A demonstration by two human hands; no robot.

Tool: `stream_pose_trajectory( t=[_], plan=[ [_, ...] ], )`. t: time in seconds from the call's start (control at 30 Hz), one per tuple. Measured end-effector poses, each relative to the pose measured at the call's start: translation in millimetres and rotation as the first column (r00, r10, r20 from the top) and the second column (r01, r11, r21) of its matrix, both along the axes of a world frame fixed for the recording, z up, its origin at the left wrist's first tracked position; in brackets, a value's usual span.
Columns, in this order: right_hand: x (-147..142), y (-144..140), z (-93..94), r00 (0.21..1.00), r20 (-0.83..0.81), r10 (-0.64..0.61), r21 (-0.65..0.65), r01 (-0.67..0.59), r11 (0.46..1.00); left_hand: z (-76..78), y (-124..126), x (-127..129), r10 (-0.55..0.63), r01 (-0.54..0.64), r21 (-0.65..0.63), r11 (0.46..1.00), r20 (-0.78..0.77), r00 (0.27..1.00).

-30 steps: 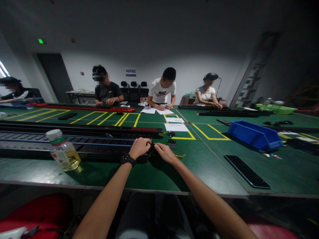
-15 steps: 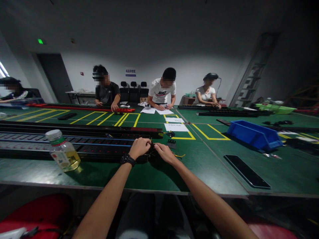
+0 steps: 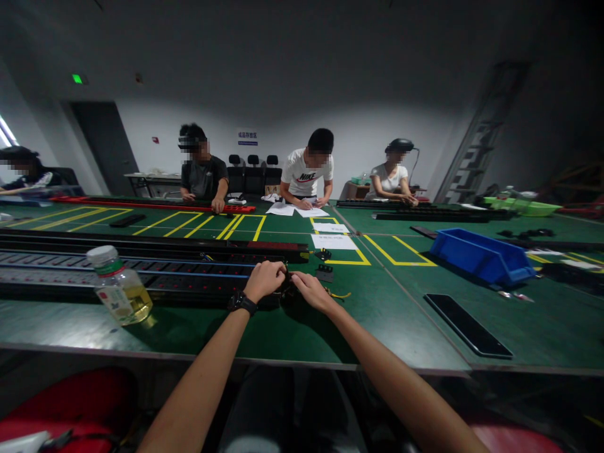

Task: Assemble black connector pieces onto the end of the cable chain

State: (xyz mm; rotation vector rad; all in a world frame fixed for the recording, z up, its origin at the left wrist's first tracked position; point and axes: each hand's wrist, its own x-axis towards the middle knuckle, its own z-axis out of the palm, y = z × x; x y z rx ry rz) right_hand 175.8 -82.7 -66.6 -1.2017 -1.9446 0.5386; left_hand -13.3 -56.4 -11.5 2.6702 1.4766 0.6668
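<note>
A long black rail assembly [image 3: 189,283] with blue strips and rows of red dots lies across the green table. At its right end, my left hand [image 3: 267,280], with a black watch on the wrist, is closed on a small dark part too unclear to name. Facing it from the right, my right hand [image 3: 309,289] has its fingers pressed together at the same dark end piece; what they hold is hidden. Yellow wires [image 3: 340,295] stick out beyond the right hand. Small black parts [image 3: 324,272] lie just past the fingers.
A bottle of yellow liquid [image 3: 120,289] stands in front of the rail. To the right lie a blue bin [image 3: 481,257] and a dark tablet or phone [image 3: 467,324]. White papers [image 3: 334,241] rest mid-table. Several people work along the far side.
My hands stay at the rail's end, with only a slight shift of the right fingers. Across the table, the person in the dark shirt has moved their head and hands a little.
</note>
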Motion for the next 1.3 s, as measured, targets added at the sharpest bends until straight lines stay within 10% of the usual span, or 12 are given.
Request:
stream_pose_trajectory(
  t=[1.3],
  plan=[
    [3.3, 10.4, -17.4, 0.997, -0.029, 0.067, 0.005, -0.067, 0.998, 1.2, -0.8, 0.2, 0.018, -0.018, -0.007, 1.0, -0.005, 1.0]
  ],
)
